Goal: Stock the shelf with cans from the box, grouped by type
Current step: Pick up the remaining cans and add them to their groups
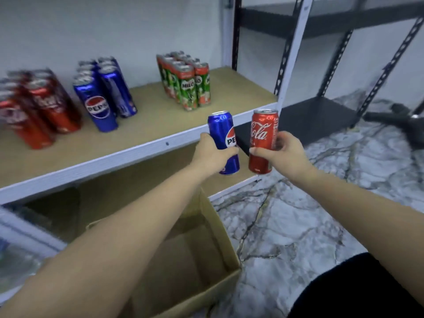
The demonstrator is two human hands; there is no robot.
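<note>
My left hand (212,154) grips a blue Pepsi can (221,129), held upright in front of the shelf's white front edge. Beside it, my right hand (284,152) grips a red Coca-Cola can (261,138), also upright. On the wooden shelf (146,125) stand three groups: red Coca-Cola cans (43,106) at the left, blue Pepsi cans (103,92) in the middle, green Milo cans (185,81) to the right. The cardboard box (215,228) sits open on the floor below my arms; what I can see of its inside holds no cans.
A black metal rack (321,113) stands to the right of the shelf. A dark object (399,120) lies on the marble floor (298,226) at far right. A lower shelf level runs behind the box.
</note>
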